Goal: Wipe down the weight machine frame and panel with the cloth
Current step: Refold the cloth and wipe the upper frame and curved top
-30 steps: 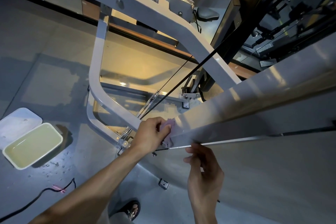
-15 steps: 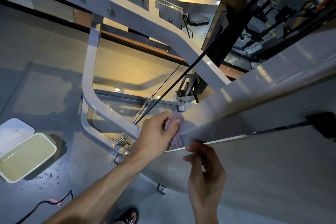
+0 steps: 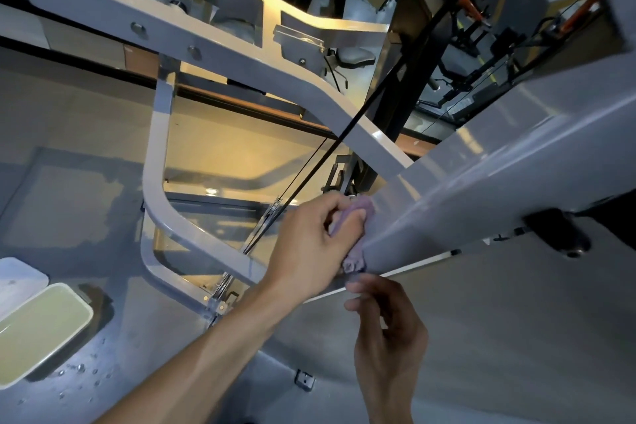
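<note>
A crumpled lilac cloth is held in the left hand, its grip tight, and pressed against the grey painted panel's lower edge; the right hand, loosely curled, holds nothing. Wiping appears under way; further strokes along panel and pale steel frame seem required.

A crumpled lilac cloth is held by the left hand against the end of a wide grey metal panel. The right hand is placed just below the cloth, under the panel's lower edge. A curved grey metal frame is set to the left, behind the left hand. A white plastic tub of liquid is placed on the floor at far left, with a white flat lid just behind it.
</note>
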### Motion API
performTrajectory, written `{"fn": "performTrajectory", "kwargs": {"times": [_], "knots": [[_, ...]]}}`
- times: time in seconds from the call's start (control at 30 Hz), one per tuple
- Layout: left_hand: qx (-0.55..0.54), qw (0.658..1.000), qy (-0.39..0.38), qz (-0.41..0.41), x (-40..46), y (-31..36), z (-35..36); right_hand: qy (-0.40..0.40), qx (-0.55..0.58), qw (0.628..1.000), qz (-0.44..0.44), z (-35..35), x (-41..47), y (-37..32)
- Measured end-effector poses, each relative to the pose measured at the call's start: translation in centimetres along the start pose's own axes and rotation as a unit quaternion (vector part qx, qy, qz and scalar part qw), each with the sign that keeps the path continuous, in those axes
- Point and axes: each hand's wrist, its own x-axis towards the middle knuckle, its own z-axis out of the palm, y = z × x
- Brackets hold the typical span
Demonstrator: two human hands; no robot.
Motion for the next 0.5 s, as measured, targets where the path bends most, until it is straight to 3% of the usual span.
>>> {"fn": "performTrajectory", "kwargs": {"times": [0.1,0.3,0.5], "knots": [[-0.013,1.0,-0.018,0.017,0.2,0.7,-0.1,-0.001,0.011,1.0,0.008,0.1,0.1,0.0],[0.042,0.997,-0.023,-0.064,-1.6,-4.4,-0.7,-0.002,0.014,1.0,0.025,-0.2,0.1,-0.5],[-0.01,0.999,-0.027,0.045,1.2,3.2,-0.4,0.037,-0.014,0.994,-0.099,-1.3,1.0,-2.6]]}}
